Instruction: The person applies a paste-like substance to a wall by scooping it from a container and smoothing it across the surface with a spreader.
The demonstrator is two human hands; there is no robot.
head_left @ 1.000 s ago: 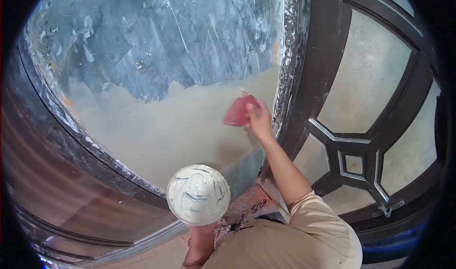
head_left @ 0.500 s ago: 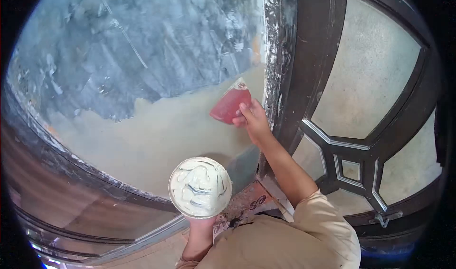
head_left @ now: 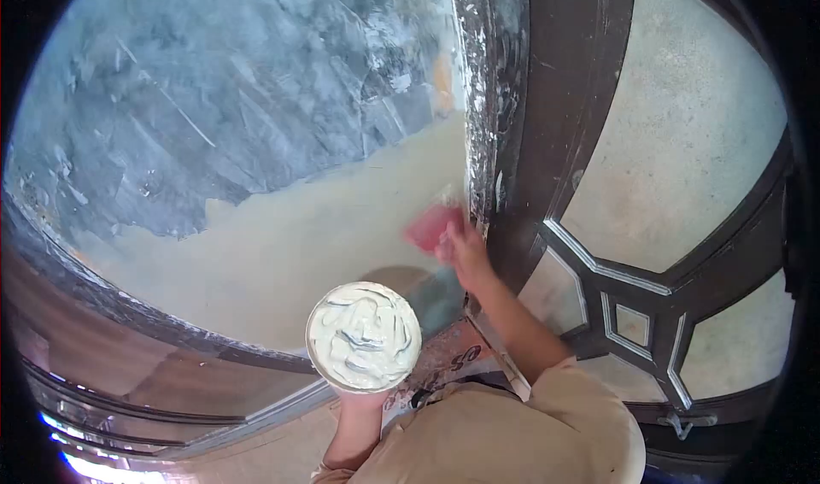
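Observation:
My right hand (head_left: 464,253) grips a red plastic scraper (head_left: 431,225) and presses it against the wall panel (head_left: 256,142), close to the panel's right edge. The scraper is blurred. Below it, my left hand (head_left: 363,403) holds up a round tub of white putty (head_left: 364,336) from underneath; only the fingers under the tub show. The lower part of the panel is covered in smooth cream putty (head_left: 299,245), while the upper part is bare, streaky blue-grey.
A dark wooden door frame (head_left: 530,142) smeared with white runs up the panel's right side. Beyond it is a door with frosted glass panes (head_left: 683,142) and a metal latch (head_left: 683,422). A curved dark moulding (head_left: 154,330) borders the panel at the lower left.
My right hand has dragged the scraper downward along the panel's right edge. The view has shifted, and the tub stays in roughly the same place.

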